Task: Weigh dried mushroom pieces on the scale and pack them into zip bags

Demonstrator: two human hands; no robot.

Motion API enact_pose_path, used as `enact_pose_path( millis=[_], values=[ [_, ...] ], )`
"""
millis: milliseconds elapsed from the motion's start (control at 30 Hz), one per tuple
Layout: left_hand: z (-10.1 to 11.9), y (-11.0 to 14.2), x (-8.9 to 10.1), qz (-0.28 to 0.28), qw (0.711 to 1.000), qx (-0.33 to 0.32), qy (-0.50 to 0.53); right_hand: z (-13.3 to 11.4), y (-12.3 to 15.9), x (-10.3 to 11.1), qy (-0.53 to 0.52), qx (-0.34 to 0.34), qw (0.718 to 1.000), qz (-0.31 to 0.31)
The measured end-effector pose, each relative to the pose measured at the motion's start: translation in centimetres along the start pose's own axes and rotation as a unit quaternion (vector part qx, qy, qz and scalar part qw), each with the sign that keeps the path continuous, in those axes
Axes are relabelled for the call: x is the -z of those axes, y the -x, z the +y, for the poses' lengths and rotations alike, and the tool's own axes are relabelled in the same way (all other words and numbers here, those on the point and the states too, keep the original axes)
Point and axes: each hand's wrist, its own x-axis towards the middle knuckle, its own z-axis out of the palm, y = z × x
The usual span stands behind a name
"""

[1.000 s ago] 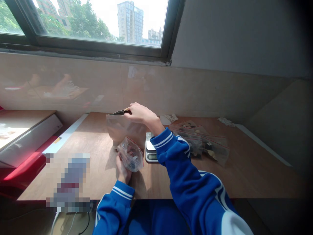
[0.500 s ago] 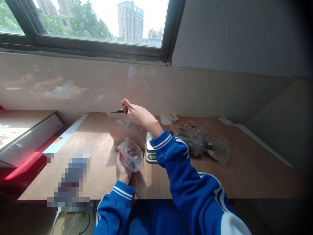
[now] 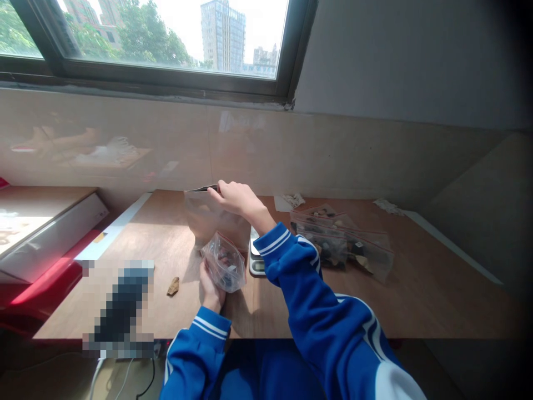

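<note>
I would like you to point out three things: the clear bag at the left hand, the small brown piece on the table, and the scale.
Clear bag (image 3: 225, 265): head view, middle of its front.
Brown piece (image 3: 173, 286): head view, its middle.
Scale (image 3: 255, 271): head view, front edge.

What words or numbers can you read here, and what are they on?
None readable.
Scale's display: too small.
White square in the clear bag on the left hand: too small.
Pale square in the right-side bags: too small.
Pixelated patch: too blurred.
</note>
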Motion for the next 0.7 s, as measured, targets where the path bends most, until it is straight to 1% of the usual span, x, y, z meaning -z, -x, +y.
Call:
enact_pose_path(
  millis=[133,233,333,400,500,567,600,633,667,700],
  values=[
    [0.1,0.1,0.0,0.011,1.000,0.006,-0.006,0.1,0.1,-0.4,-0.014,0.018,1.000,-0.001],
    [0.2,0.2,-0.1,0.001,1.000,0.011,-0.004,0.0,0.4,-0.4,-0.013,0.018,1.000,0.023],
    [0.4,0.4,-0.4,-0.013,1.000,0.015,0.002,-0.3,0.6,-0.4,-0.008,0.019,0.999,0.033],
    [0.5,0.5,-0.6,-0.013,1.000,0.007,0.006,-0.4,0.9,-0.4,-0.009,0.028,0.999,0.045],
    [0.4,0.6,-0.7,-0.010,1.000,-0.013,0.012,-0.6,2.0,-0.2,-0.030,0.061,0.992,0.106],
    [0.3,0.6,-0.6,-0.013,1.000,-0.023,0.013,-0.6,3.3,0.1,-0.077,0.079,0.981,0.158],
    [0.3,0.6,-0.5,-0.016,0.999,-0.025,0.013,-0.7,4.1,0.3,-0.114,0.083,0.975,0.170],
    [0.2,0.6,-0.4,-0.019,0.999,-0.025,0.012,-0.7,4.9,0.4,-0.158,0.087,0.970,0.163],
    [0.2,0.6,-0.3,-0.022,0.999,-0.023,0.011,-0.7,5.8,0.4,-0.202,0.091,0.966,0.134],
    [0.2,0.6,-0.2,-0.024,0.999,-0.021,0.011,-0.7,6.7,0.4,-0.239,0.094,0.963,0.082]
  ],
)
